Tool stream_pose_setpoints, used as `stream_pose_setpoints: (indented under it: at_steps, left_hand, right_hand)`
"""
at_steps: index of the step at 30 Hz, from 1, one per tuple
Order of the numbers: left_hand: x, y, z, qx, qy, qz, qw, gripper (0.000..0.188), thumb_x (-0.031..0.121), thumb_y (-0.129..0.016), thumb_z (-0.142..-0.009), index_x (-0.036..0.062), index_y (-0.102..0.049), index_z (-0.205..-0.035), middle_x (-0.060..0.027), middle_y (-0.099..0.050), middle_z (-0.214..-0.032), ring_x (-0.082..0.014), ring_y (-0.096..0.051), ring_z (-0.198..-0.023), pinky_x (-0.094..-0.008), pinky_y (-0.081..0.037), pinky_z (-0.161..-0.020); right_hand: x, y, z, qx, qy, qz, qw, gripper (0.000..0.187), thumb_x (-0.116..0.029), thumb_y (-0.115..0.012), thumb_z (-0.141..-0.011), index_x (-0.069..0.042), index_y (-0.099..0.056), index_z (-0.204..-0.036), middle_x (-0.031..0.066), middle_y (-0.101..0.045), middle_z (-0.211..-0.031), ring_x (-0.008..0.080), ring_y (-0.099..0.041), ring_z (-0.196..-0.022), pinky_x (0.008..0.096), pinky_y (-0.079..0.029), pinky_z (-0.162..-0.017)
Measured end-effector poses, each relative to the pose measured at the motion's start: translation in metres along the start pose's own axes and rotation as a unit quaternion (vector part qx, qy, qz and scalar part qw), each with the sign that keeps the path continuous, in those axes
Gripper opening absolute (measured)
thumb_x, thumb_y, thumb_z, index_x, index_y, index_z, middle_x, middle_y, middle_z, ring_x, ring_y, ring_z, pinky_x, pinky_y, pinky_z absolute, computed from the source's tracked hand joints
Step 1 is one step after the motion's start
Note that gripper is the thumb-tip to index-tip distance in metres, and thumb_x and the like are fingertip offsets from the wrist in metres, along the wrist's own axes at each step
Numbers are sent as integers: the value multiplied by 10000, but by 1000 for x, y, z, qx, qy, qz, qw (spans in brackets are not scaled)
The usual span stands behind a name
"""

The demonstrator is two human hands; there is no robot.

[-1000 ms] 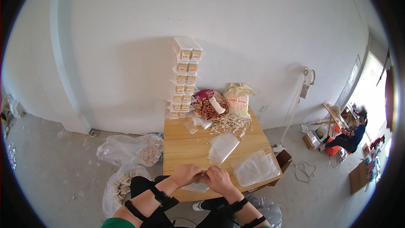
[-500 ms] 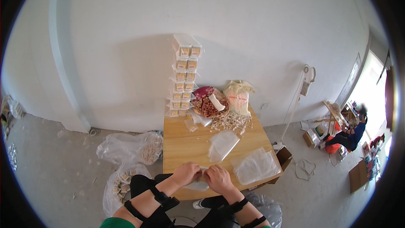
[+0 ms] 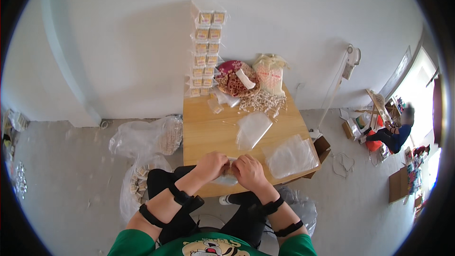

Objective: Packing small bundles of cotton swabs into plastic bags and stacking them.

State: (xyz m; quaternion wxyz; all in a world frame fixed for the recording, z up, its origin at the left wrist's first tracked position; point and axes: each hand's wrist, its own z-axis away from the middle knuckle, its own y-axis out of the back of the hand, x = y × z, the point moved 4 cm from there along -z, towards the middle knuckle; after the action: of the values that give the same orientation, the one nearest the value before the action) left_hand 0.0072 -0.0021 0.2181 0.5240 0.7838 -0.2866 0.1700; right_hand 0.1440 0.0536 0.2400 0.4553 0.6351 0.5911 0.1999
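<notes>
At the near edge of the wooden table (image 3: 199,136), my left hand (image 3: 212,165) and my right hand (image 3: 249,171) meet with bent fingers. Both pinch the upper part of a small clear plastic bag (image 3: 227,180). Something brownish shows inside it, mostly covered by my fingers. Beyond my hands lies a sheaf of flat clear bags (image 3: 253,130), and a wider pile of clear bags (image 3: 293,157) rests to the right. Loose cotton swabs (image 3: 263,103) are heaped farther back.
A tall stack of clear swab packs (image 3: 207,47) with yellow labels stands at the back left. Beside it are a patterned round cushion (image 3: 232,79) and a cream sack (image 3: 270,76). Filled plastic sacks (image 3: 142,137) lie on the floor left. A seated person (image 3: 395,135) works far right.
The view has tilted downward, so the table sits higher in it and my green shirt shows. My hands stay together on the small bag, with slight finger movement.
</notes>
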Motion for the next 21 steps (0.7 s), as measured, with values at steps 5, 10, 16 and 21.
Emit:
stream_pose_setpoints:
  at_steps: [5, 10, 16, 21]
  left_hand:
    - [7, 1, 6, 20, -10, -45, 999, 74, 87, -647, -707, 48, -589, -683, -113, -586, -740, -316, -594, -746, -420, -490, -624]
    - [7, 2, 7, 13, -44, -68, 997, 87, 116, -631, -716, 54, -581, -680, -93, -575, -761, -295, -588, -772, -411, -484, -652]
    - [12, 15, 18, -1, -61, -190, 980, 88, 144, -634, -743, 65, -596, -742, -65, -562, -803, -241, -568, -844, -361, -457, -735]
    - [0, 34, 28, -2, -74, -216, 973, 102, 141, -649, -745, 60, -592, -771, -55, -557, -799, -242, -561, -826, -353, -443, -743]
  right_hand:
    - [-4, -2, 0, -1, -1, 6, 1000, 80, -95, -646, -731, -65, -573, -744, 81, -540, -755, 272, -561, -750, 382, -471, -654]
    - [-5, 0, 1, -3, -2, 0, 1000, 99, -105, -663, -732, -50, -582, -741, 88, -552, -754, 283, -569, -740, 376, -476, -648]
    - [-7, -3, -2, -20, 5, 10, 1000, 95, -97, -641, -733, -53, -557, -729, 82, -531, -750, 269, -557, -768, 374, -474, -652]
    - [-3, -2, 1, -14, -2, 2, 1000, 86, -76, -651, -725, -51, -573, -747, 77, -552, -773, 267, -563, -782, 371, -479, -664]
